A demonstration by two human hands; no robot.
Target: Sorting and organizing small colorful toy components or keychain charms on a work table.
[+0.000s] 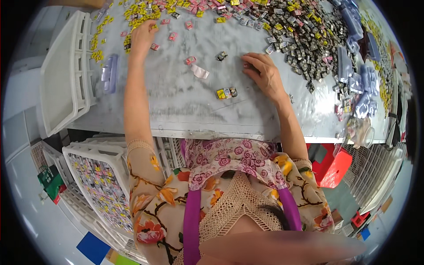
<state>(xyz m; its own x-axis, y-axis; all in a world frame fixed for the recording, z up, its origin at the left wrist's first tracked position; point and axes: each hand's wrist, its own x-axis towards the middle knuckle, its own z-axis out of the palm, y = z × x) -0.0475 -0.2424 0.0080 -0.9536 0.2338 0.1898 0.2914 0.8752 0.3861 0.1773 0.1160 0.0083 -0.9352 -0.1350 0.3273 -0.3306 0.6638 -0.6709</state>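
Probably, left hand [142, 39] is picking packets [138, 17], grip unclear; right hand [264, 74] is curling loosely, released; next is likely needing a pinch.

We see our left hand [142, 40] by the yellow packets [140, 16] on the grey table [176, 104], its pinch unclear. Our right hand [265, 76], loosely curled around nothing, is near the black packets [311, 55]. A white crate [81, 73] stands left.
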